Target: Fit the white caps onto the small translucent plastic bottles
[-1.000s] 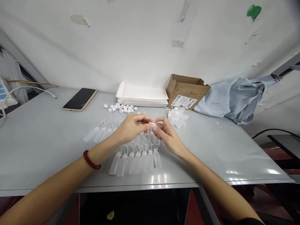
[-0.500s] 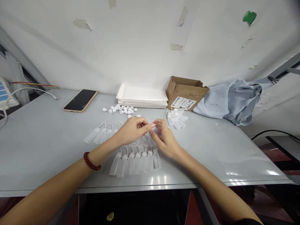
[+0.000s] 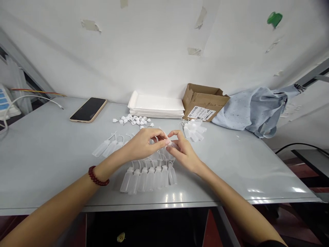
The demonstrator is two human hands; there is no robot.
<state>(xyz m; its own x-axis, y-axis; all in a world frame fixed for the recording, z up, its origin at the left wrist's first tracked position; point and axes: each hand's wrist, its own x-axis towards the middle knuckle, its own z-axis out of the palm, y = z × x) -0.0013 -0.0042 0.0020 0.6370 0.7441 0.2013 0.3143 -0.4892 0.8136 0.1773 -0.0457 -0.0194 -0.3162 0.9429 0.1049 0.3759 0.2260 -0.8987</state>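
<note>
Between my hands, above the middle of the table, is a small translucent squeeze bottle (image 3: 174, 145). My left hand (image 3: 144, 142) pinches at the top of the bottle with thumb and fingertips; the part under them is mostly hidden. The thumb and lower fingers of my right hand (image 3: 187, 154) close on the bottle's body, with its index finger raised and bent. Just below my hands lies a row of similar bottles (image 3: 150, 180) with thin looped straps. More bottles (image 3: 102, 148) lie left of my left hand, partly behind it.
White caps with thin metal tips (image 3: 133, 119) lie scattered behind my hands. A pile of bottles (image 3: 194, 130) sits in front of a cardboard box (image 3: 205, 101). White padded envelopes (image 3: 156, 103) are stacked by the wall. A phone (image 3: 88, 109) lies left; light blue cloth (image 3: 244, 106) rests right.
My right index finger has lifted away from the bottle's top. Both hands have shifted slightly, and more of the bottle's neck shows between them.
</note>
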